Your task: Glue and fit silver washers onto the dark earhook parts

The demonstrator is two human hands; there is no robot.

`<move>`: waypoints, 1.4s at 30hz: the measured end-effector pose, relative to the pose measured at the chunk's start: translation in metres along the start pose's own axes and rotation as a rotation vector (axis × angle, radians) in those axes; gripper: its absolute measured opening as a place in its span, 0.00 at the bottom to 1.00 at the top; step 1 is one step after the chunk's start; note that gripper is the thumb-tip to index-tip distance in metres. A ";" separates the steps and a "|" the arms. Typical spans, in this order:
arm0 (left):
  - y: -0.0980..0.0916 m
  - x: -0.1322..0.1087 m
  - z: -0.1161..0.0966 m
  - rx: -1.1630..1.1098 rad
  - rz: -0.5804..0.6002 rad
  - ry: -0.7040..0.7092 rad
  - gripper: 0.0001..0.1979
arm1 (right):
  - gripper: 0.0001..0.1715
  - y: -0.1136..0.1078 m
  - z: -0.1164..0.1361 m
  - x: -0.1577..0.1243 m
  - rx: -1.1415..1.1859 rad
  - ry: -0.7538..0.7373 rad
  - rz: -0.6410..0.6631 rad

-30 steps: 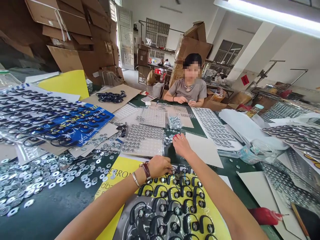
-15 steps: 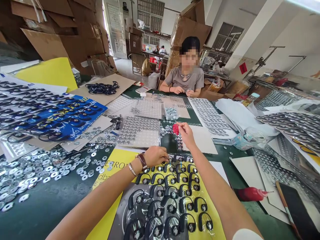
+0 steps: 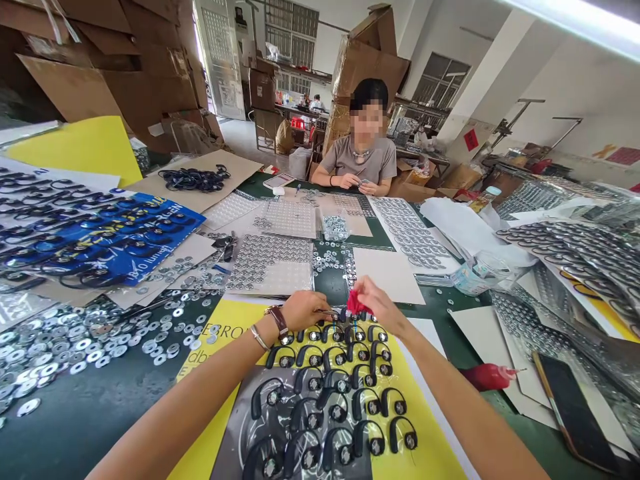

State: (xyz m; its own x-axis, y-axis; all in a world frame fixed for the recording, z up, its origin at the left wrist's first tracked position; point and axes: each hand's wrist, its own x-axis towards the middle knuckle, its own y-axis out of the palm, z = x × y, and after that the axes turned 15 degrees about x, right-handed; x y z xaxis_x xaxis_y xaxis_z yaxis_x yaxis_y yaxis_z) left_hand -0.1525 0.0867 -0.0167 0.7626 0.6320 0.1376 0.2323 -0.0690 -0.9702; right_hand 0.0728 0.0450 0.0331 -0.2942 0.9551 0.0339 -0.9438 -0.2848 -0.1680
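Note:
My right hand (image 3: 376, 307) pinches a crumpled red cloth (image 3: 359, 303) at the top rows of black ear-hook pieces (image 3: 373, 403). These hooks lie in rows on a yellow and grey printed sheet (image 3: 430, 413), each with a round shiny part. Just left of the cloth, my left hand (image 3: 306, 312) rests over the top edge of the rows, its fingers closed around something I cannot make out. A watch and a bracelet circle the left wrist.
Loose metal washers (image 3: 90, 340) cover the table's left side. A red bottle (image 3: 487, 377) and a phone (image 3: 575, 407) lie at right. Across the table sits a person (image 3: 357, 163) with both hands together. Trays of small discs (image 3: 270, 263) stand beyond my hands.
My right hand has moved down and toward me with the red cloth, from above the pale board to the top rows of hooks. The whole view has shifted slightly.

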 end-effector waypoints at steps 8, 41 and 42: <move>0.003 0.000 0.002 -0.025 -0.014 0.000 0.10 | 0.08 0.026 -0.018 -0.026 -0.258 -0.023 0.122; 0.000 -0.002 -0.001 0.011 -0.010 -0.003 0.06 | 0.14 0.034 -0.025 0.017 -0.470 0.196 0.102; 0.000 -0.002 -0.001 0.014 -0.008 -0.004 0.06 | 0.15 0.034 -0.024 0.018 -0.456 0.198 0.105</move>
State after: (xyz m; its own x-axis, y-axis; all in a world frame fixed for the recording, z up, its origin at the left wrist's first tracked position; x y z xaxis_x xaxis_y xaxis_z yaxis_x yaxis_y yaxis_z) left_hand -0.1534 0.0844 -0.0167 0.7585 0.6354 0.1449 0.2303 -0.0534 -0.9717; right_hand 0.0394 0.0543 0.0046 -0.3077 0.9331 -0.1863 -0.7361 -0.3575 -0.5747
